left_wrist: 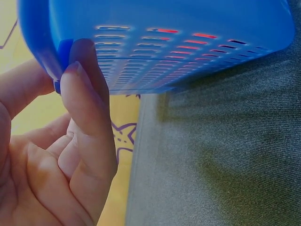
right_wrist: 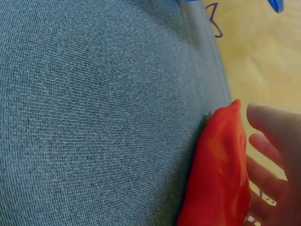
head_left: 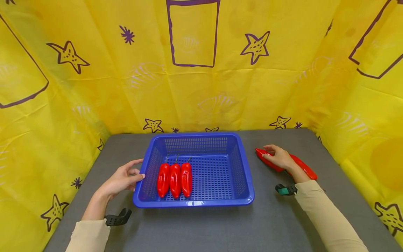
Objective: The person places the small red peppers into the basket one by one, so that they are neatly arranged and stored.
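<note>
My left hand (head_left: 122,179) pinches the left rim of a blue plastic basket (head_left: 195,203) between thumb and fingers; the left wrist view shows the thumb (left_wrist: 82,96) against its outer side. Three glossy red chili peppers (head_left: 175,180) lie side by side in the basket's left half, green stems toward the back. To the right of the basket, my right hand (head_left: 281,159) hovers over a red chili pepper (right_wrist: 218,169) on the table, thumb and fingers spread loosely beside it. Another red chili pepper (head_left: 304,168) lies partly behind that wrist.
A dark grey cloth covers the table (head_left: 201,231). Yellow fabric walls (head_left: 195,98) with starfish drawings close in the back and both sides. Each wrist wears a black strap (head_left: 118,217).
</note>
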`<state>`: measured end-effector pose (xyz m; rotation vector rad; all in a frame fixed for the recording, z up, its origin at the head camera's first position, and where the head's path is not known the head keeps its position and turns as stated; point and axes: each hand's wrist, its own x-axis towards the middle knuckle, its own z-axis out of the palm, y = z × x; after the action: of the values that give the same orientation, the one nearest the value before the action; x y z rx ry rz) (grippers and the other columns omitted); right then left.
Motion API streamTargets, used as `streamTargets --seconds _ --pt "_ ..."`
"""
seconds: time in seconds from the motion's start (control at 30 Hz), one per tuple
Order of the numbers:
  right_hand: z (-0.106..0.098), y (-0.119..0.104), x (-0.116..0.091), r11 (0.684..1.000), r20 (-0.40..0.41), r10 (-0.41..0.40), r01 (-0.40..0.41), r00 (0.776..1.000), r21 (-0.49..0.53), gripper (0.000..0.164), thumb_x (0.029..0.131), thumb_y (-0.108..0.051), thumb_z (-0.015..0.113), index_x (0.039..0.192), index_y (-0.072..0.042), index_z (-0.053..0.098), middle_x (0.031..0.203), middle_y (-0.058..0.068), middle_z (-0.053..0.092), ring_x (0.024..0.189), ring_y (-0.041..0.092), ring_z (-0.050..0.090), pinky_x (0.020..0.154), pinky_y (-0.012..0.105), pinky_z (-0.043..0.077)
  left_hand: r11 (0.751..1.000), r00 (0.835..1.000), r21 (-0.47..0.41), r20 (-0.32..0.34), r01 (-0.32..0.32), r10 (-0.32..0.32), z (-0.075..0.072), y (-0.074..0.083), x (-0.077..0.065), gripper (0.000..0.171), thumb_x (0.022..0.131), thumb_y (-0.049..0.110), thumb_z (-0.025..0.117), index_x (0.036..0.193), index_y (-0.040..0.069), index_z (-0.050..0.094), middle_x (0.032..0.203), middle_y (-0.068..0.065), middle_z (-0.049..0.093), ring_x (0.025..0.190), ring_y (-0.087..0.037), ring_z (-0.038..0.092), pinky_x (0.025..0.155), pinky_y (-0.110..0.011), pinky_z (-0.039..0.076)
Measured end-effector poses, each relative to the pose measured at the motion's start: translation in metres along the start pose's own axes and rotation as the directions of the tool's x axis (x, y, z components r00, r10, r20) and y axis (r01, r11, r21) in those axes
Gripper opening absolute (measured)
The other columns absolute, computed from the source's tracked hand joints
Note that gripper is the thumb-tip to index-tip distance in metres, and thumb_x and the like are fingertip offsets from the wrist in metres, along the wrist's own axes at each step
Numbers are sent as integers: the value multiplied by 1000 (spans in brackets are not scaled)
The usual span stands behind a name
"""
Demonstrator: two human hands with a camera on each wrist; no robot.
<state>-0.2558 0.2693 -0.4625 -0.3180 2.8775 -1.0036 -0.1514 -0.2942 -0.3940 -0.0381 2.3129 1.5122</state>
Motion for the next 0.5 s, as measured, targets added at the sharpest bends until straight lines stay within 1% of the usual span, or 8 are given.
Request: streamTargets --seconds 0.23,0.37,0.5 --pt "4 2 3 999 -16 -4 4 1000 -31 43 88 -23 60 122 2 51 115 26 57 104 41 55 90 53 43 1000 1000 -11 4 -1 1 0 -1 1 73 88 19 62 145 7 18 92 -15 60 70 -26 64 63 -39 56" --pt "6 -1 4 999 -22 -14 13 1000 -32 38 87 -18 60 119 2 54 110 25 60 99 40 56 87 52 44 1000 1000 -13 5 -2 2 0 -1 0 73 88 19 62 145 7 18 92 -15 60 70 -26 64 63 -38 56" --pt "8 -6 7 999 -22 -23 22 999 -45 36 87 -17 61 117 1 56 106 23 62 95 37 58 84 49 46 1000 1000 -5 1 2 -2 0 -1 0 73 88 20 63 145 8 19 92 -15 60 70 -27 64 64 -38 56"
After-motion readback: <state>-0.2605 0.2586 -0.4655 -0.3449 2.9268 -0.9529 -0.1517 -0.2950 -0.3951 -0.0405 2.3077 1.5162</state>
